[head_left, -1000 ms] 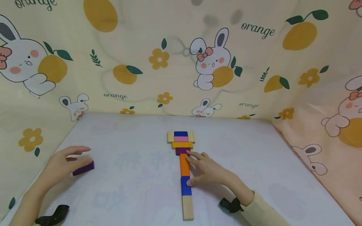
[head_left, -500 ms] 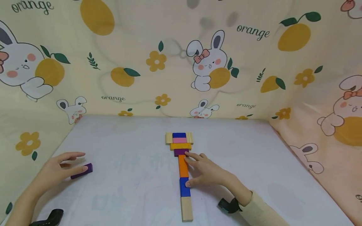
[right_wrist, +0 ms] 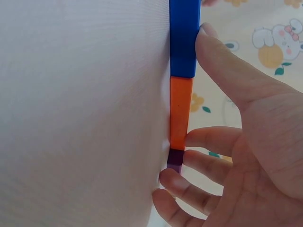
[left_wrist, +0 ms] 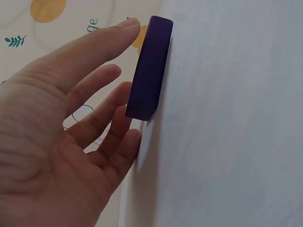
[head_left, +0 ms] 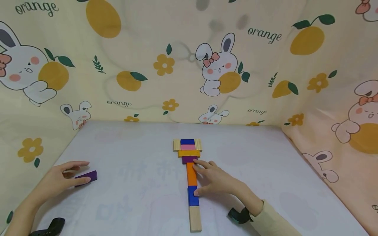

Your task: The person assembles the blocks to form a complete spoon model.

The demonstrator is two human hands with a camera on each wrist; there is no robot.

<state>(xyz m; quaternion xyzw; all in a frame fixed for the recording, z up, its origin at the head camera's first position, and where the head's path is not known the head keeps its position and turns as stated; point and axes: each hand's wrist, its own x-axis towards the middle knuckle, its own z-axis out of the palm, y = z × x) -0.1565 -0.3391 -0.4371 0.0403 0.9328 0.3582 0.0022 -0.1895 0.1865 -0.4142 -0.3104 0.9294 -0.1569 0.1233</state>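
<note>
In the head view a purple block (head_left: 90, 177) lies on the left of the white table. My left hand (head_left: 60, 175) is beside it, fingers relaxed and spread, thumb overlapping the block's top. In the left wrist view the thumb tip shows just left of the purple block (left_wrist: 150, 68). My right hand (head_left: 218, 178) rests along a row of blocks, fingers loosely extended. Its index fingertip is at another purple block (head_left: 189, 160), its middle finger by the orange block (head_left: 191, 174). The thumb touches the blue block (head_left: 192, 200). Thumb and fingers line one side in the right wrist view.
Nearest the person, the row ends in a plain wooden block (head_left: 195, 219). Beyond the purple block lie a yellow block (head_left: 189, 153), a pink block (head_left: 187, 147) and a small blue block (head_left: 187, 141), flanked by plain wooden pieces (head_left: 176, 145). A printed curtain (head_left: 147, 46) borders the table.
The left hand has shifted slightly toward the person and left, its thumb coming across the purple block's top. The right hand stays on the row. The head view has tilted a little.
</note>
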